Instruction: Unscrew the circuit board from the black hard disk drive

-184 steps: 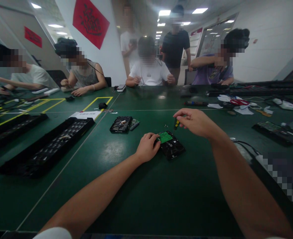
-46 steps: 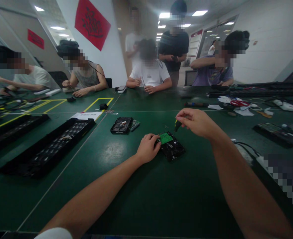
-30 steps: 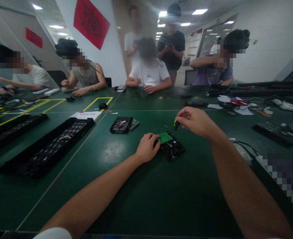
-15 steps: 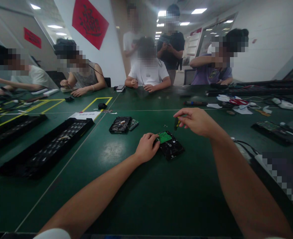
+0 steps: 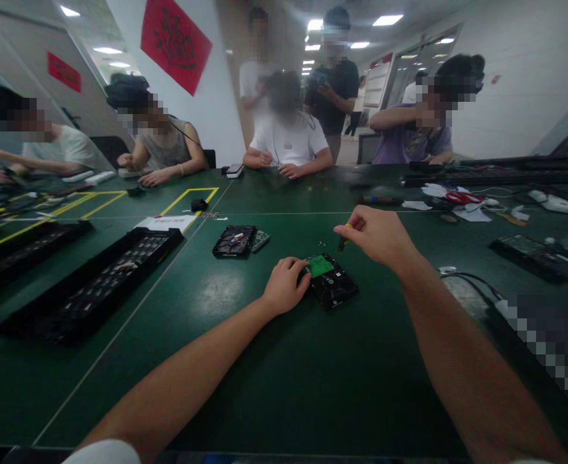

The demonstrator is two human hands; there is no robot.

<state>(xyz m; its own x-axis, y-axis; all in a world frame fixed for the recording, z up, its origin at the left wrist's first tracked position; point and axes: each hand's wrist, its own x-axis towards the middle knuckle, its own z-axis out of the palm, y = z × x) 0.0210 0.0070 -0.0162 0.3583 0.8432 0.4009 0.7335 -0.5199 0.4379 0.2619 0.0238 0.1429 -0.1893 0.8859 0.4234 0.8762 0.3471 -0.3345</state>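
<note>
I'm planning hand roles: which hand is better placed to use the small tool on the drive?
Probably the right hand: it grips the tool near the black drive, while the left hand touches the drive's edge.

Indoor electronics workbench area, office-like room. One long green-topped worktable (image 5: 226, 335), marked in places with yellow tape (image 5: 201, 191). On it: hard drive with green circuit board (image 5: 333, 283); second drive-like unit (image 5: 234, 241), loose circuit board (image 5: 261, 240) beside it; long black trays (image 5: 95, 283); cables (image 5: 472, 277). Several people sat along the far side; two stood behind. Fittings: ceiling light panels (image 5: 388, 20), pale walls (image 5: 520, 77), red diamond-shaped poster (image 5: 176, 46) with dark characters.
</note>
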